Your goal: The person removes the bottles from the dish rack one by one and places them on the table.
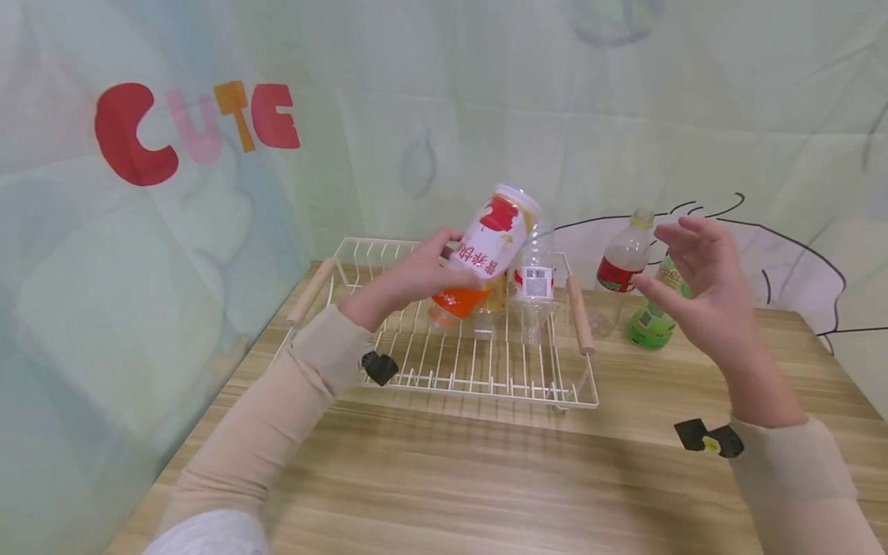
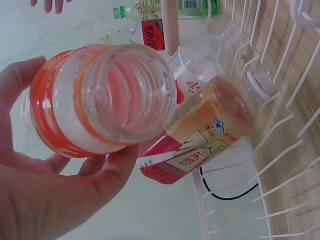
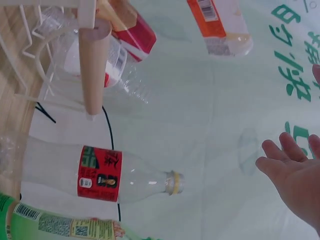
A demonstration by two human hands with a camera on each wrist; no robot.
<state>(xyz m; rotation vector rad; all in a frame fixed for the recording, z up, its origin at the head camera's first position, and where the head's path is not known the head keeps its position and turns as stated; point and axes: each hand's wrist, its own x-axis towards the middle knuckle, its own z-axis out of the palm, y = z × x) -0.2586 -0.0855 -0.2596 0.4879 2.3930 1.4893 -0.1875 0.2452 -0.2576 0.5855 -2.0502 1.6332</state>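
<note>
My left hand point(image 1: 419, 279) grips a plastic bottle point(image 1: 491, 240) with a white and orange label. The bottle tilts over the wire rack, base up to the right; its uncapped mouth faces the left wrist view. Behind it, a tan and red container point(image 2: 200, 132) and a clear bottle point(image 1: 534, 284) with a white and red label stand in the rack point(image 1: 479, 383). My right hand point(image 1: 711, 301) is raised with spread fingers, holding nothing. Nearest to it are a clear bottle with a red label point(image 3: 100, 172) and a green bottle point(image 1: 652, 324); the right wrist view shows it apart from both.
The white rack has wooden handles point(image 1: 579, 316) at both ends and stands on a wood-grain table point(image 1: 444, 478). A printed cloth point(image 1: 444, 116) hangs behind and along the left, close to the table's edges.
</note>
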